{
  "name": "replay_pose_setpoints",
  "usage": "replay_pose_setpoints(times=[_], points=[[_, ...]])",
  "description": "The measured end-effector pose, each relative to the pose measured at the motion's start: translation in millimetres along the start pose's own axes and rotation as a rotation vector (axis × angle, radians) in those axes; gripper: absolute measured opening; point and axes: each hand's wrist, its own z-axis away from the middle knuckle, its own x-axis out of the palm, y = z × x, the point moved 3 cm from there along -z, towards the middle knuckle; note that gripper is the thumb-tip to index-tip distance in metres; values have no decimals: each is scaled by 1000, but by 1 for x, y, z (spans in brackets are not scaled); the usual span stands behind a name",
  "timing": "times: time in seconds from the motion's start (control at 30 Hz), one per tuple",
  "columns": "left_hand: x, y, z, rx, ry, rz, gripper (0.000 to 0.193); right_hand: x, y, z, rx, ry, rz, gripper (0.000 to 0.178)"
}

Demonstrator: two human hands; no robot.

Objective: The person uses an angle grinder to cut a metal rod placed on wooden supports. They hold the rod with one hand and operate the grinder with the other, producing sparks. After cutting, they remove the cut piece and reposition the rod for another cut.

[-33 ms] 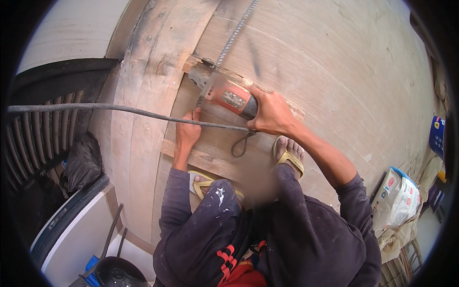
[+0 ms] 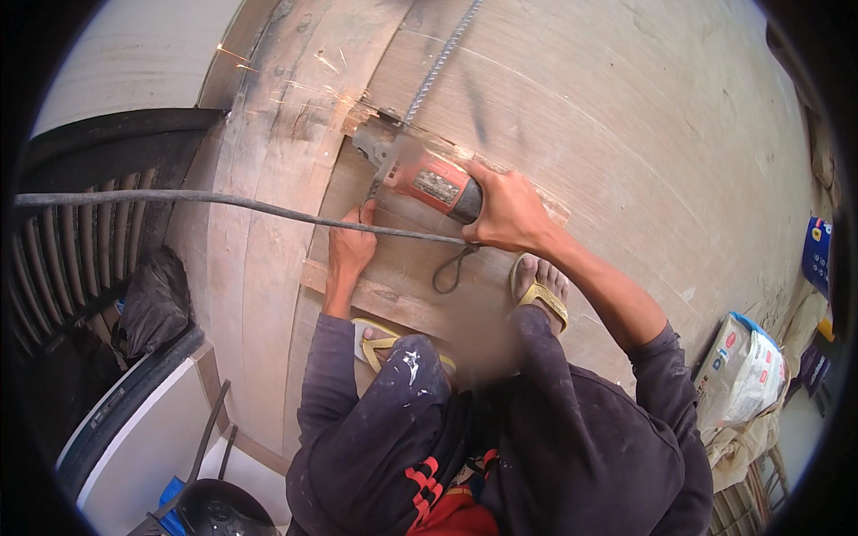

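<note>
My right hand (image 2: pixel 511 210) is wrapped round the rear body of a red and grey angle grinder (image 2: pixel 436 186). The grinder's head points to the far left, over a ribbed steel rebar (image 2: pixel 440 67). My left hand (image 2: pixel 352 243) is closed on the near end of that rebar, just below the grinder head. Beneath rebar and grinder lies a wooden strip (image 2: pixel 552 207). Orange sparks (image 2: pixel 332 92) spray from the disc side toward the upper left. The exact cutting contact is hidden behind the grinder's head.
A dark power cable (image 2: pixel 241 205) crosses from the left edge to the grinder, with a small loop (image 2: pixel 451 272) below. Another wooden strip (image 2: pixel 384 299) lies before my sandalled feet. A black plastic chair (image 2: pixel 98 210) stands left; a white sack (image 2: pixel 744 371) sits right.
Sparks now fly from the grinder's disc toward the upper left, where none showed before. Both hands, the grinder and the rebar keep their places.
</note>
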Motion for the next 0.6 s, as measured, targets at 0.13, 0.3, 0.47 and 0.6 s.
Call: replay_pose_setpoints(times=[0.13, 0.3, 0.47, 0.6], points=[[2, -2, 1, 15, 34, 11, 56, 1, 0, 0, -7, 1, 3, 70], [-2, 0, 1, -15, 12, -13, 56, 1, 0, -1, 10, 11, 5, 73], [-1, 0, 1, -22, 1, -9, 55, 0, -3, 0, 17, 19, -1, 72], [-4, 3, 1, -15, 8, -10, 54, 1, -1, 0, -9, 30, -1, 73]])
